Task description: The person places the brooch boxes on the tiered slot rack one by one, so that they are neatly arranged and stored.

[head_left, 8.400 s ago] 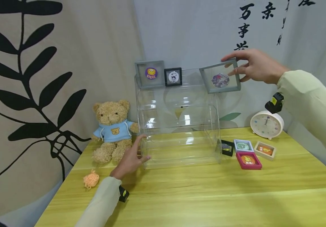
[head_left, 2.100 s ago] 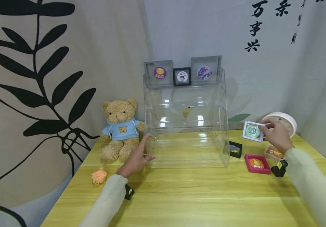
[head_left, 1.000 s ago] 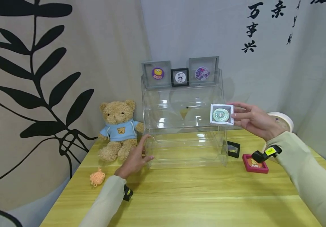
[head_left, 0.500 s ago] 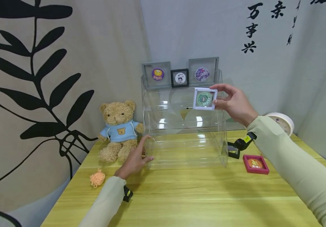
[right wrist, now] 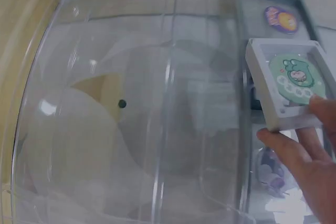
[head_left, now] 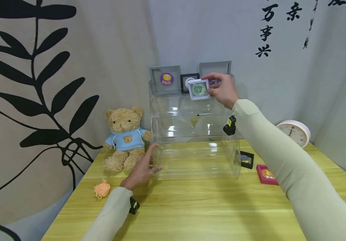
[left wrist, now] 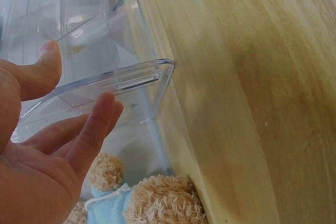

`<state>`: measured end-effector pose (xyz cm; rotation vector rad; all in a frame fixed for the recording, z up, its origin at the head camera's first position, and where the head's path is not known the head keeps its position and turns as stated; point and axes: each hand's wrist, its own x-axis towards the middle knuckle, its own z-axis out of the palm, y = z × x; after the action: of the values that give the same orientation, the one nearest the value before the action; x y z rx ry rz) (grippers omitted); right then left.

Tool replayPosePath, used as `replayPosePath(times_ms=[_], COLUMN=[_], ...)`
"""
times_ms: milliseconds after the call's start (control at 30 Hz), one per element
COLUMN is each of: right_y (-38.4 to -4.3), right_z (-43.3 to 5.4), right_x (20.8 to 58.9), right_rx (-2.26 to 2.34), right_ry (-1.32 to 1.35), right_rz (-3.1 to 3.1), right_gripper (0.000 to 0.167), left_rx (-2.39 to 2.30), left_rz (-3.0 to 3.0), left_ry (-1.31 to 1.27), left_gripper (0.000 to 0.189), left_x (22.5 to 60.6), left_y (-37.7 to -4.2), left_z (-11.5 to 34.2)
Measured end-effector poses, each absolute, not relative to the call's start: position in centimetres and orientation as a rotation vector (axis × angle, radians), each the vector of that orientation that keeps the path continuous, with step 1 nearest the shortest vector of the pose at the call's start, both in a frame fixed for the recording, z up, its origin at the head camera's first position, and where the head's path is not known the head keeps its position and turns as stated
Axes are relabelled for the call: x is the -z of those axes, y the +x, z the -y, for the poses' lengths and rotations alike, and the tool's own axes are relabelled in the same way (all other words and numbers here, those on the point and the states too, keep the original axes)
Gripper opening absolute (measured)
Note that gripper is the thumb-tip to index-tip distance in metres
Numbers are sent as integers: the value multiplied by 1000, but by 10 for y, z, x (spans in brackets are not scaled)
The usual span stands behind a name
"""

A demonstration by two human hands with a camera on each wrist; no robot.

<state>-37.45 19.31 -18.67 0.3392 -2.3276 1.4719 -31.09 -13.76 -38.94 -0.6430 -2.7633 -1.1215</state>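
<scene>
Right hand (head_left: 223,89) pinches 1 white frame (head_left: 199,89), maybe shelving it; next, lower gently; left hand (head_left: 140,170), fingers apart, by clear rack (head_left: 191,137)

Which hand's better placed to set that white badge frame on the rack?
Probably the right hand: it pinches the white badge frame near the top of the clear display rack, while the left hand is low at its left side.

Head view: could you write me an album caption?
The right hand holds a white frame near the top of a clear rack, the left hand at its lower side.
</scene>
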Motion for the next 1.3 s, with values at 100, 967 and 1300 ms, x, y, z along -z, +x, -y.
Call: replayPosePath(times_ms=[100,967,1300], right_y=[-382,-397,-398], right_z=[-187,-145,-121], right_x=[189,239,245], right_rx=[-1404,-1249,-999], right_ry=[281,241,253], right_rz=[2366,2318,2318], right_gripper=[48,41,38], left_rx=[1112,1077,1119], left_rz=[2767,2771,2774], left_ry=[-650,-631,-647], left_gripper=[88,89,90], left_x=[390,390,392], left_y=[-311,-311,-313], left_z=[137,137,138])
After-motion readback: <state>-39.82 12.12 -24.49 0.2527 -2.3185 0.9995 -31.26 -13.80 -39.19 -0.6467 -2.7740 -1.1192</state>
